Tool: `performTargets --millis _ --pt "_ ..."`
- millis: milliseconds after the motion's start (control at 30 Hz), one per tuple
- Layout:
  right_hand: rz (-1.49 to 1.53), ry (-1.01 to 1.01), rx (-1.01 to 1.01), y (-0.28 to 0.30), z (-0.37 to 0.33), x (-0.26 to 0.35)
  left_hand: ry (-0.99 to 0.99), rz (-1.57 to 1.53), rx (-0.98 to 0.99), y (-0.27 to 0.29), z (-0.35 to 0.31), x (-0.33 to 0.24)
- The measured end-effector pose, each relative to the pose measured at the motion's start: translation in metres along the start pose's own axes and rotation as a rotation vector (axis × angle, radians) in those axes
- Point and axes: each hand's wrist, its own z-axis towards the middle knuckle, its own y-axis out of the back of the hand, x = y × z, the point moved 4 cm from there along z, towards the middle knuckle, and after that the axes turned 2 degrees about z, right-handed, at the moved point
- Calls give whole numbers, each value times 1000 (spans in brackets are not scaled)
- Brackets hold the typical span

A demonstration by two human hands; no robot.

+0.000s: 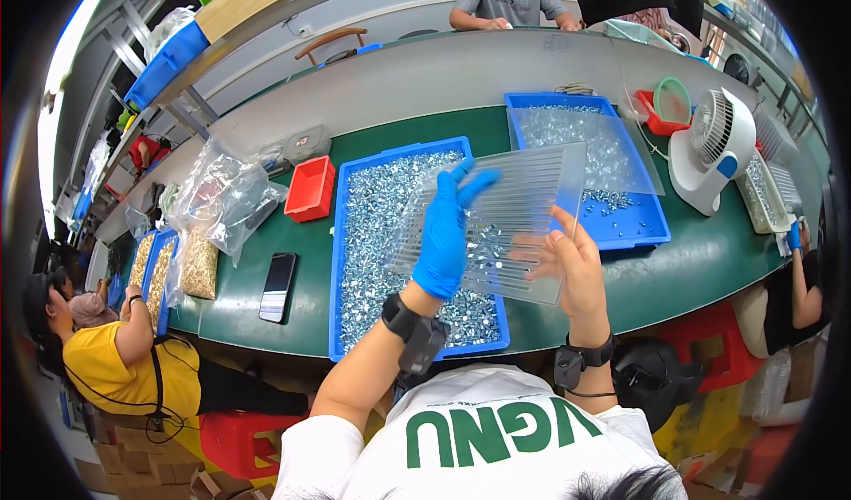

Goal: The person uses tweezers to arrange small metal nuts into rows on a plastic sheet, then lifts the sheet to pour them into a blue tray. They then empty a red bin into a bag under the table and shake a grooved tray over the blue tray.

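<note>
Hands meet at frame centre, both clamped on a clear ribbed plastic sheet [523,207]. The gloved left hand [448,234] lies flat on its left part; the bare right hand [572,265] grips its lower right edge. Small metal parts show blurred through it. Its ribs run left to right, above the blue tray [337,261].

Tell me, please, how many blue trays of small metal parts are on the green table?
2. One blue tray lies under the left hand; the second blue tray sits to its right, beside the white fan. Others may be hidden.
</note>
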Motion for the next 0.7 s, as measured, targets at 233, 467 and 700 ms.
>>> performTargets --millis 233,467,700 --pt "10 -6 10 -4 -3 0 -30 1014 241 89 38 32" --pt "23 -29 11 -2 -2 0 -278 1262 599 18 -18 16" --pt "36 7 20 -1 3 1 -164 900 573 55 -65 -6"
